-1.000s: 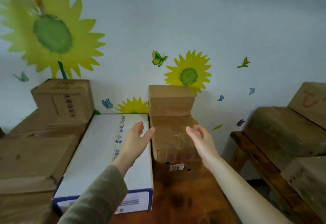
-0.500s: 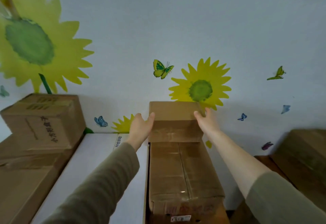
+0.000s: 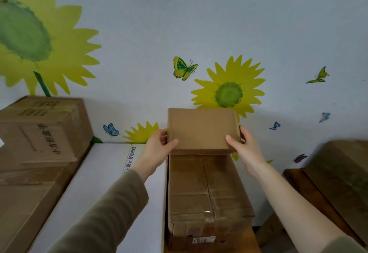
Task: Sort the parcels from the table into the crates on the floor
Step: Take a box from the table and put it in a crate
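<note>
A small plain brown parcel [image 3: 201, 130] is held tilted toward me above a longer taped brown carton [image 3: 207, 193]. My left hand [image 3: 159, 149] grips its left side, thumb on the front face. My right hand [image 3: 244, 147] grips its right side the same way. The parcel's lower edge sits at the far end of the long carton; I cannot tell whether they touch. No crates are in view.
A long white box [image 3: 99, 193] with blue print lies left of the long carton. Stacked brown cartons [image 3: 43, 133] fill the left side. More brown boxes [image 3: 342, 173] rest on a wooden bench at the right. The sunflower wall stands close behind.
Both hands reached forward, closed on the sides of the small parcel and tipped it toward me. My view moved closer and tilted upward.
</note>
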### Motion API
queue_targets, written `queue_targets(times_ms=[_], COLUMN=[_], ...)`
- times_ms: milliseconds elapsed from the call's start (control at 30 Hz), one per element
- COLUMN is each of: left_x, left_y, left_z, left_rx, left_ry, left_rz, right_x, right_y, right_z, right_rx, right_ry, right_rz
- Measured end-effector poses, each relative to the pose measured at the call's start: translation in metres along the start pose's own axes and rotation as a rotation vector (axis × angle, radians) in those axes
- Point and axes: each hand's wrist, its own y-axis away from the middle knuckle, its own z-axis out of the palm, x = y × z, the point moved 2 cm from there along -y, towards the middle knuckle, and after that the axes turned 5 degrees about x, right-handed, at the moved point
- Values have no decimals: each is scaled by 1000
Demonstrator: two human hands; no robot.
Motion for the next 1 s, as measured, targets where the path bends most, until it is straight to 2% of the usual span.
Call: queue_targets(times_ms=[167, 267, 433, 500, 600, 667, 767, 833, 1000], left_x=[-15, -17, -9, -3, 8, 15, 23, 23, 14], left_y=[34, 45, 51, 55, 59, 59, 63, 67, 80], left_z=[-6, -5, -5, -9, -20, -25, -29, -31, -43], left_rx=[-62, -63, -60, -32, -4, 27, 119, 162, 205], left_ry=[-59, -99, -108, 41, 401, 548, 414, 334, 406], left_rz=[17, 53, 129, 112, -10, -29, -23, 0, -21], right_x=[17, 18, 14, 10, 4, 2, 0, -3, -11], right_y=[24, 33, 39, 39, 38, 40, 50, 56, 64], right_z=[-16, -19, -17, -17, -20, -17, -7, -1, -3], right_rx=[-28, -19, -31, 0, 37, -9, -58, -57, -43], right_ry=[-145, -283, -346, -468, -642, -581, -472, -487, -581], right_rz=[65, 175, 268, 298, 381, 386, 389, 391, 378])
